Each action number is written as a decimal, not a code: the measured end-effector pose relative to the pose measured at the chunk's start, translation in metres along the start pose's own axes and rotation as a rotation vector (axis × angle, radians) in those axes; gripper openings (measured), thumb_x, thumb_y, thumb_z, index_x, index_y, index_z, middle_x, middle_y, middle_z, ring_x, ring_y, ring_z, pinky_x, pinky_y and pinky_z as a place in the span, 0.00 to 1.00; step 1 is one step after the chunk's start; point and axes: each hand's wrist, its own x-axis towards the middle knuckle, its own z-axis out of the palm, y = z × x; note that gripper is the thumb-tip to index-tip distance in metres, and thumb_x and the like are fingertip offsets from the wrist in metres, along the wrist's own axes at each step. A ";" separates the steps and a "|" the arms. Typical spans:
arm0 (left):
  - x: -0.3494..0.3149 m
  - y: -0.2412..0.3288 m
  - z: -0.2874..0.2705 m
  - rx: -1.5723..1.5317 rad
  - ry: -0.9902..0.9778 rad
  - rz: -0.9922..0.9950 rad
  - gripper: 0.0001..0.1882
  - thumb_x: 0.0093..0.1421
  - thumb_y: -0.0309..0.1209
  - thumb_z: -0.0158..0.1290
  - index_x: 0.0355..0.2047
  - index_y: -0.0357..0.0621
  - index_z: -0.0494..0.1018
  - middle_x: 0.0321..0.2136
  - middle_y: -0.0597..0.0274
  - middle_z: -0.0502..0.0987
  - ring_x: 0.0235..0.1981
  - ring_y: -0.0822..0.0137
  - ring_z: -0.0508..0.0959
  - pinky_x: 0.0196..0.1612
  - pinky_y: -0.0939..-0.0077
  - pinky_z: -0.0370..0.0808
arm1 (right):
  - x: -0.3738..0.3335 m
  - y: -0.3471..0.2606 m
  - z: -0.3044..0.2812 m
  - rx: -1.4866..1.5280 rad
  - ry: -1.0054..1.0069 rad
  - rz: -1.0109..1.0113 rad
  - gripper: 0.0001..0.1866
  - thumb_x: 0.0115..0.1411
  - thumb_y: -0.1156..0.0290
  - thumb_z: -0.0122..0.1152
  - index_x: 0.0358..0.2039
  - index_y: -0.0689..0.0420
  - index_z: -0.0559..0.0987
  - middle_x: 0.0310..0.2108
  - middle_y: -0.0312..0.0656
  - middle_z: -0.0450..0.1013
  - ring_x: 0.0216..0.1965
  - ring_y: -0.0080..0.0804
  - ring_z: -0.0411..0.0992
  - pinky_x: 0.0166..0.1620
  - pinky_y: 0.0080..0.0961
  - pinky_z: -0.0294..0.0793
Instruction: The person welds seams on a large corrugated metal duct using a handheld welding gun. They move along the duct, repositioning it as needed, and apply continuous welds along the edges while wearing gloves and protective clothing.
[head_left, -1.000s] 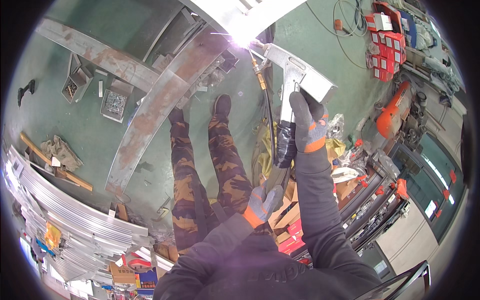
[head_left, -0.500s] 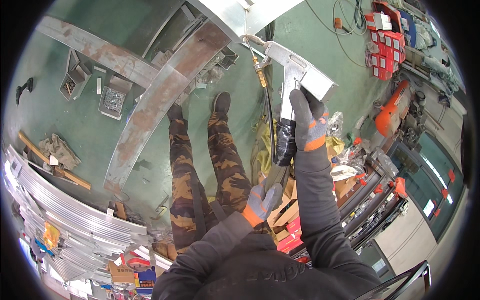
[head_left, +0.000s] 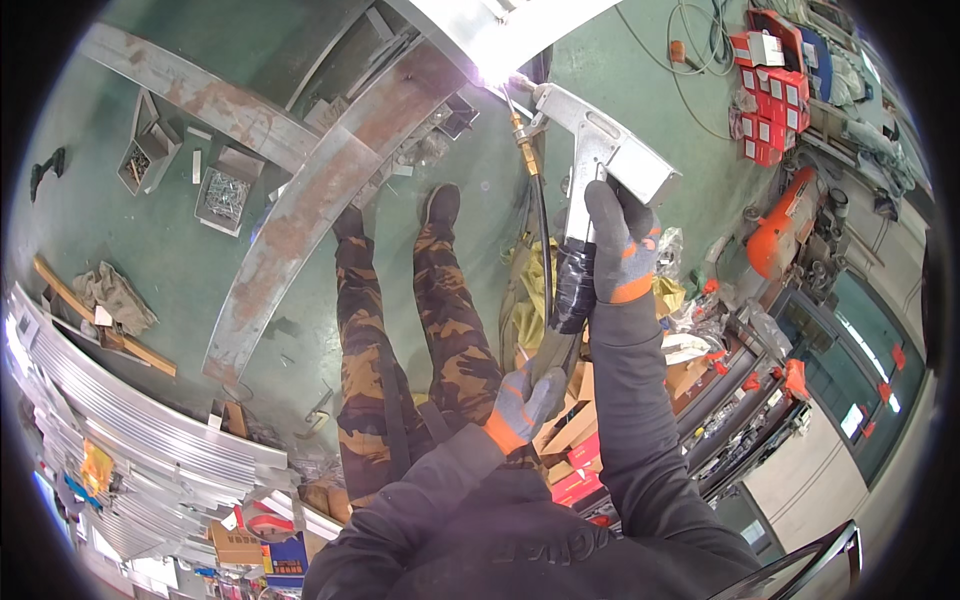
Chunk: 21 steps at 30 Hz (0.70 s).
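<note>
My gloved right hand [head_left: 622, 245] is wrapped round the handle of a silver, boxy welding gun [head_left: 605, 145], its grip bound in black tape. The gun's nozzle meets the corner of a pale metal workpiece [head_left: 440, 22], where a bright white-violet glow [head_left: 493, 70] hides the joint. A black wire-feed hose [head_left: 543, 235] with a brass fitting runs beside the gun to the same spot. Lower down, my gloved left hand [head_left: 522, 405] is closed round the thick sleeved cable [head_left: 552, 352] that leaves the taped grip.
A curved, rust-stained steel beam [head_left: 300, 215] lies left of my legs. Further left are open bins of screws [head_left: 228, 192] and stacked aluminium profiles [head_left: 150, 420]. Red boxes [head_left: 772, 105], an orange tank [head_left: 783, 222] and racks of material line the right side.
A bright glow has lit up at the nozzle tip on the workpiece corner. The gun and my right hand have shifted very slightly right; both hands keep their hold.
</note>
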 end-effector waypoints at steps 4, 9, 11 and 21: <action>0.000 0.009 0.002 0.018 0.001 -0.003 0.20 0.64 0.40 0.47 0.49 0.38 0.67 0.22 0.70 0.68 0.22 0.80 0.65 0.25 0.81 0.63 | 0.000 0.002 0.000 0.028 -0.004 -0.001 0.18 0.58 0.65 0.60 0.44 0.65 0.75 0.31 0.42 0.76 0.24 0.27 0.75 0.26 0.21 0.74; -0.002 0.013 0.003 0.118 -0.002 0.000 0.22 0.64 0.42 0.46 0.49 0.36 0.67 0.26 0.66 0.71 0.26 0.76 0.69 0.30 0.77 0.68 | -0.001 0.002 -0.005 -0.096 -0.042 -0.034 0.18 0.59 0.64 0.59 0.44 0.65 0.75 0.28 0.41 0.75 0.24 0.26 0.74 0.26 0.21 0.74; -0.002 0.004 0.001 0.083 -0.004 0.021 0.22 0.64 0.42 0.46 0.49 0.36 0.67 0.26 0.65 0.72 0.26 0.75 0.70 0.31 0.76 0.69 | -0.005 -0.009 -0.001 -0.120 -0.050 -0.024 0.18 0.59 0.64 0.58 0.44 0.65 0.75 0.28 0.40 0.75 0.24 0.26 0.74 0.26 0.21 0.74; 0.000 -0.023 -0.001 0.103 0.030 0.066 0.23 0.63 0.43 0.45 0.48 0.36 0.68 0.24 0.57 0.74 0.24 0.68 0.72 0.29 0.71 0.69 | -0.009 0.000 -0.005 -0.124 0.003 -0.022 0.19 0.59 0.62 0.58 0.43 0.65 0.75 0.28 0.40 0.75 0.22 0.26 0.74 0.25 0.21 0.73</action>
